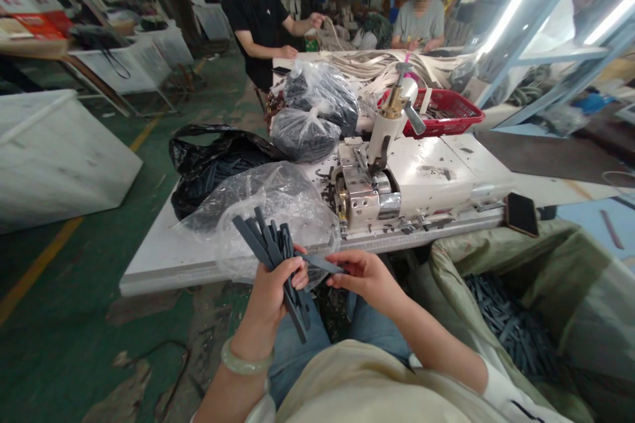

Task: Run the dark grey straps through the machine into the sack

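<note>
A bunch of dark grey strips (pixel 270 241) is gripped in my left hand (pixel 280 284), their ends fanning out above and below the fist. Between the fingertips of my right hand (pixel 364 277) is the end of one grey strip (pixel 322 263), which reaches across to the left hand. Both hands are over my lap at the table's front edge. Just beyond them lies a clear plastic bag (pixel 278 198), partly hidden by the strips. The cream-coloured machine (pixel 370 185) with metal rollers stands on the white table (pixel 169 258), ahead of my right hand.
An open sack (pixel 496 238) of dark strips stands at my right. A phone (pixel 520 213) lies at the table edge. Behind are a black bag (pixel 218 158), filled clear bags (pixel 312 132) and a red basket (pixel 446 112). Two people work at the far side.
</note>
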The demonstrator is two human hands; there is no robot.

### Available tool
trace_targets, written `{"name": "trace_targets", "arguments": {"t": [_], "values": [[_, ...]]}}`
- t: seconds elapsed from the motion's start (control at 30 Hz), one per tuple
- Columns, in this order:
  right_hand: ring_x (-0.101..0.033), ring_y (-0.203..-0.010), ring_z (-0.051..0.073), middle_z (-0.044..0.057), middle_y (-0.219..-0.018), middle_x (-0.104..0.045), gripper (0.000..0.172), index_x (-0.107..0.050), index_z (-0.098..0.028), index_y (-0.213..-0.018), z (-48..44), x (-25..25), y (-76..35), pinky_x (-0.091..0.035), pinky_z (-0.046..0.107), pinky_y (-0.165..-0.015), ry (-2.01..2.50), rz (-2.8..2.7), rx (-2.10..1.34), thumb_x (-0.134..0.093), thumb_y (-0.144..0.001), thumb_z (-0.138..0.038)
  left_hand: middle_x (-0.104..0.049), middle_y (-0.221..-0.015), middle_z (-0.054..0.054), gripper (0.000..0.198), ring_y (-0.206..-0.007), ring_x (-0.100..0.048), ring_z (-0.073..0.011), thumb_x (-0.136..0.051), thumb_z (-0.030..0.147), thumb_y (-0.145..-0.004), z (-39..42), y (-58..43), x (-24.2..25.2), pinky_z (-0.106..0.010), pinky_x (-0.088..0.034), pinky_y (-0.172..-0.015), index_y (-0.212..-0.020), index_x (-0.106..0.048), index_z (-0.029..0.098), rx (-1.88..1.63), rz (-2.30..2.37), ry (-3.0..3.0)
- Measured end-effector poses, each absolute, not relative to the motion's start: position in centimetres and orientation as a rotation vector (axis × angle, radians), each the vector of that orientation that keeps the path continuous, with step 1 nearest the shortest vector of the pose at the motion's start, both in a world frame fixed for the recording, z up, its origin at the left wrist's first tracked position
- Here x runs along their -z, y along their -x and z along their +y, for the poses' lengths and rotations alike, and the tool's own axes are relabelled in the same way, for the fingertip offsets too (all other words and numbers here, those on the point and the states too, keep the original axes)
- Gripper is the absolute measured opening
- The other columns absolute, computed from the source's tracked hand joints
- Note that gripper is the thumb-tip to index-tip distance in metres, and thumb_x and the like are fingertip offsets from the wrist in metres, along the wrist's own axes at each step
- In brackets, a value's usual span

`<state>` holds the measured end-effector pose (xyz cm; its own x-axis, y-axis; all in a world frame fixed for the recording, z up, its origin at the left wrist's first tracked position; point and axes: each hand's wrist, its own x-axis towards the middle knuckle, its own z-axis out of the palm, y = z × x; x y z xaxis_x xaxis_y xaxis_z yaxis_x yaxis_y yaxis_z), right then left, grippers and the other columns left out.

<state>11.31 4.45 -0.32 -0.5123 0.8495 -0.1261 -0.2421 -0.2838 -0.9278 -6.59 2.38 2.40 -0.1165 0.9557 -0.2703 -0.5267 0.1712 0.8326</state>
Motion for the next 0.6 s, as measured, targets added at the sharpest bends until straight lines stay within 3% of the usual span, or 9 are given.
{"name": "trace_targets", "arguments": {"t": [0.1,0.2,0.4,0.6], "values": [[-0.058,-0.046,0.007,-0.001,-0.066,-0.066,0.035,-0.067,-0.015,-0.092,5.0,-0.9,-11.2,-0.045,0.016,-0.045,0.816,-1.364,-2.137,-0.063,-0.082,-0.048,-0.045,-0.044,0.006,0.018,-0.039,-0.039,-0.0063,-0.071,0.019,-0.067,2.3,6.4,-2.2,-0.019,-0.030,-0.042,-0.083,-0.063,0.013,-1.276,1.051,-0.603],[-0.038,-0.031,0.004,-0.007,-0.043,-0.049,0.043,-0.061,-0.014,-0.074,6.1,-1.5,-11.4,-0.027,0.014,-0.033,0.875,-1.448,-2.037,-0.054,-0.086,-0.055,-0.046,-0.045,0.006,0.019,-0.039,-0.039,-0.0064,-0.071,0.021,-0.068,2.4,6.3,-2.1,-0.019,-0.030,-0.041,-0.082,-0.062,0.013,-1.252,1.090,-0.621],[-0.027,-0.030,0.004,-0.009,-0.036,-0.040,0.042,-0.057,-0.016,-0.068,11.5,-0.5,-14.3,-0.014,0.018,-0.033,1.169,-0.955,-1.433,-0.062,-0.076,-0.056,-0.045,-0.049,0.006,0.016,-0.041,-0.037,-0.0042,-0.073,0.019,-0.068,2.5,6.9,-2.3,-0.017,-0.029,-0.041,-0.077,-0.062,0.013,-1.247,1.078,-0.580],[-0.023,-0.027,0.003,-0.009,-0.032,-0.036,0.041,-0.055,-0.016,-0.062,14.7,-0.4,-16.2,-0.010,0.020,-0.032,1.123,-0.840,-1.454,-0.069,-0.068,-0.054,-0.046,-0.051,0.005,0.015,-0.041,-0.037,-0.0042,-0.073,0.020,-0.069,2.5,6.8,-1.8,-0.017,-0.029,-0.041,-0.077,-0.063,0.013,-1.228,1.041,-0.578]]}}
